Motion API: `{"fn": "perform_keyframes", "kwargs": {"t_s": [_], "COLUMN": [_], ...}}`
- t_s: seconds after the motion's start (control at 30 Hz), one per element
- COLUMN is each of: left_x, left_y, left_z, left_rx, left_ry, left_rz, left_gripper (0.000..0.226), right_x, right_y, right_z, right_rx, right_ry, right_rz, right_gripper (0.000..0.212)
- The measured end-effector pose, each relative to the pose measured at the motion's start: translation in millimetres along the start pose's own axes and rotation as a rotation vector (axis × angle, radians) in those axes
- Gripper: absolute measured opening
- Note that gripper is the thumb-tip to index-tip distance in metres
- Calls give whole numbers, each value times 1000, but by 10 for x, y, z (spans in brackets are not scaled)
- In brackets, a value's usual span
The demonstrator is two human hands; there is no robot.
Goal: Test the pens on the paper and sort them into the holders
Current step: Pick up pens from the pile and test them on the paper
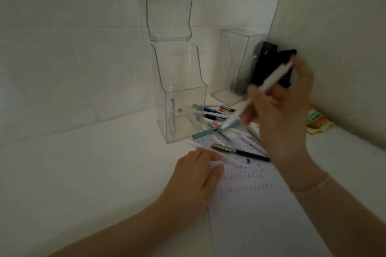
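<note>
Pressing flat on the near-left edge of the paper (pixel 250 204), left hand (pixel 194 177), fingers straight, pinning the sheet. Just past the paper's far end, loose pens (pixel 217 119) heaped. Above that heap, right hand (pixel 282 119) pinching a white pen (pixel 265 87) mid-barrel, tip down toward the paper, wrist cocked, blurred. Likely light, stiff, a little slick; best held low on the barrel. Beyond the paper to the left, open clear holder (pixel 183 94), one pen inside; farther right, second holder (pixel 240 62).
</note>
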State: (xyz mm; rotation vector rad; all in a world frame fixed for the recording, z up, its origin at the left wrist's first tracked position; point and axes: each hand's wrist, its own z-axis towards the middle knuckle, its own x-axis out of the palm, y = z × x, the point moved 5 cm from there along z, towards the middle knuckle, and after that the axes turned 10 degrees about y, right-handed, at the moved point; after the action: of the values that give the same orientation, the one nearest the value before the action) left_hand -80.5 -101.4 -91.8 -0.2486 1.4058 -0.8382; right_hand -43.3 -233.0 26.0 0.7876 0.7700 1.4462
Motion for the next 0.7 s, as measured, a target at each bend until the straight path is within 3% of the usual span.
{"fn": "perform_keyframes", "kwargs": {"t_s": [0.2,0.37,0.47,0.53,0.63,0.7], "left_x": [92,73,80,78,73,74], "left_y": [54,47,64,69,78,84], "left_z": [5,5,12,16,19,23], "left_rx": [24,31,22,23,19,15], "left_ry": [51,43,44,36,37,44], "left_rz": [137,170,170,172,171,162], "left_gripper": [39,44,43,44,49,51], "right_x": [687,1198,1207,1115,749,462], "right_y": [480,-159,-352,-308,-119,-164], "right_z": [821,794,655,618,628,604], "right_rx": [-438,-285,-248,-264,-310,-184], "right_ry": [56,453,545,519,249,158], "right_rz": [-250,-884,-958,-794,-575,-587], "right_gripper": [40,47,33,24,14,11]}}
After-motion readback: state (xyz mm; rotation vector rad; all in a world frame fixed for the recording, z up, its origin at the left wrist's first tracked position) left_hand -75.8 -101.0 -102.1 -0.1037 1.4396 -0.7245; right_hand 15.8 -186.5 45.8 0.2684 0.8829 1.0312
